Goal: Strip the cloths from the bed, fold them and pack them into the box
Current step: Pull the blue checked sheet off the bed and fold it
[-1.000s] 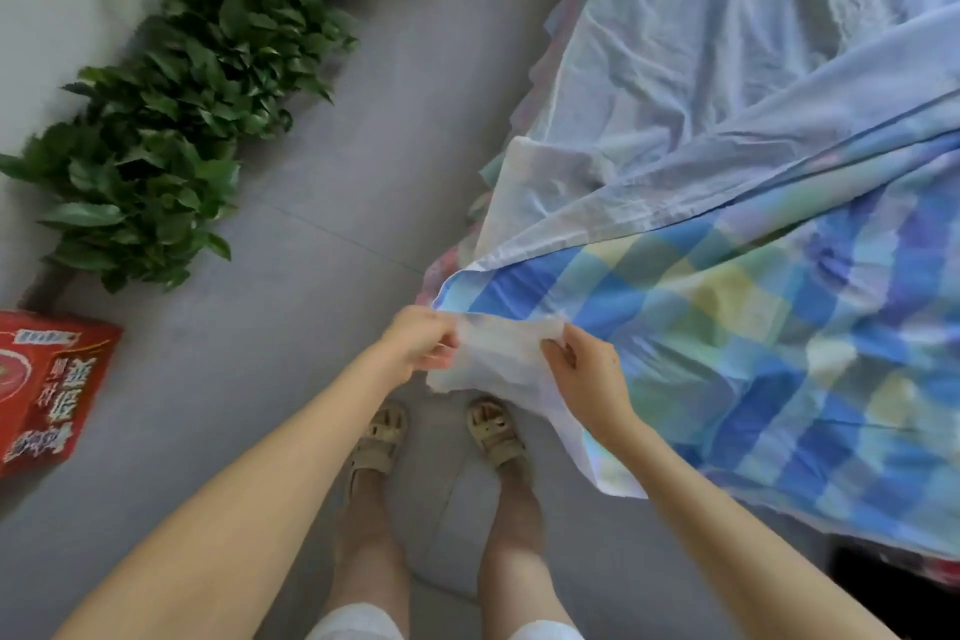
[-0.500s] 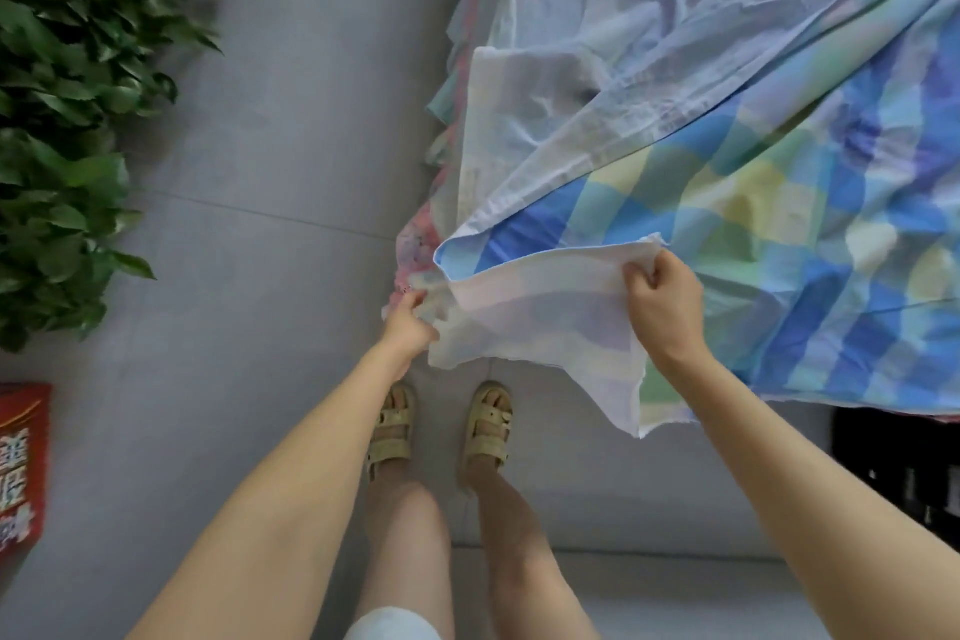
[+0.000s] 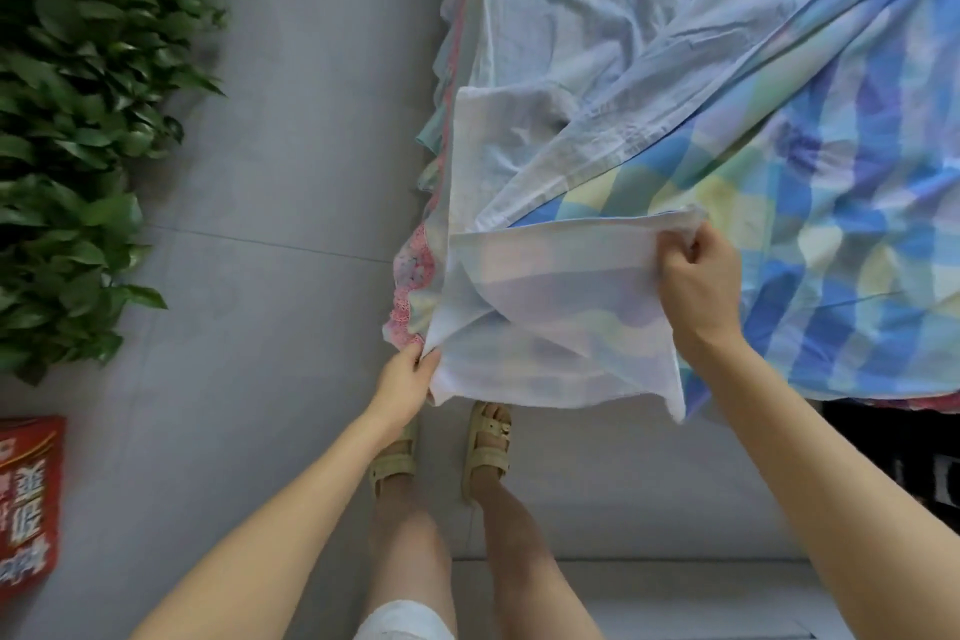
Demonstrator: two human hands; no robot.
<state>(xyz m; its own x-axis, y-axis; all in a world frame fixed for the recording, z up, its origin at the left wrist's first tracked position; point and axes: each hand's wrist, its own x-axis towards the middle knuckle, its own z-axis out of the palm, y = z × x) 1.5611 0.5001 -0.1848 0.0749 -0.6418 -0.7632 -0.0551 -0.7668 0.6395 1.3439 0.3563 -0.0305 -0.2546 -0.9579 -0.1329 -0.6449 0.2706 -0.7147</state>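
Grey tiled floor [image 3: 270, 172] with a leafy green plant [image 3: 78, 120] along its left edge.

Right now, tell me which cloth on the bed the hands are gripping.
The checked blue-yellow-green cloth: left hand and right hand grip its turned-back corner. The plain pale-blue cloth lies untouched.

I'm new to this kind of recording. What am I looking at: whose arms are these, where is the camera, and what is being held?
There is no machine here. A person wears one wide-angle camera on the head, looking down, so the two bare arms are their own. The left hand and right hand each grip an edge of the blue, yellow and green checked cloth, with its pale underside turned up between them. That cloth lies on the bed over a crumpled pale blue sheet. On the grey floor are a leafy green plant and, at the left edge, a red cardboard box.
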